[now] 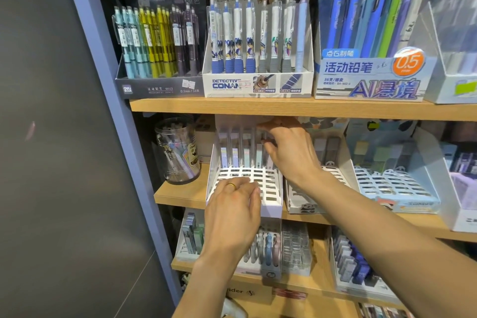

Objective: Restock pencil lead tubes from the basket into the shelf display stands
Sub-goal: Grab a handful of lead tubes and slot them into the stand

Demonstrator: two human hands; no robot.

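On the middle shelf (pixel 180 196) a white stand (pixel 271 208) holds one far row of lead tubes (pixel 236 155); its near slots sit bare, so most restocking looks undone. No basket shows. Right hand (pixel 289 152) reaches to that row's right end, fingers curled at a tube, grip unclear. Left hand (pixel 232 212) rests on the stand's near grid, fingers relaxed, holding nothing. Headroom is tight under the upper shelf (pixel 284 107); neighbouring stand (pixel 304 204) touches the right wall.

Both forearms are bare, no sleeves showing. The left hand (pixel 232 212) wears a plain gold ring (pixel 231 185); the right hand (pixel 289 152) wears nothing.
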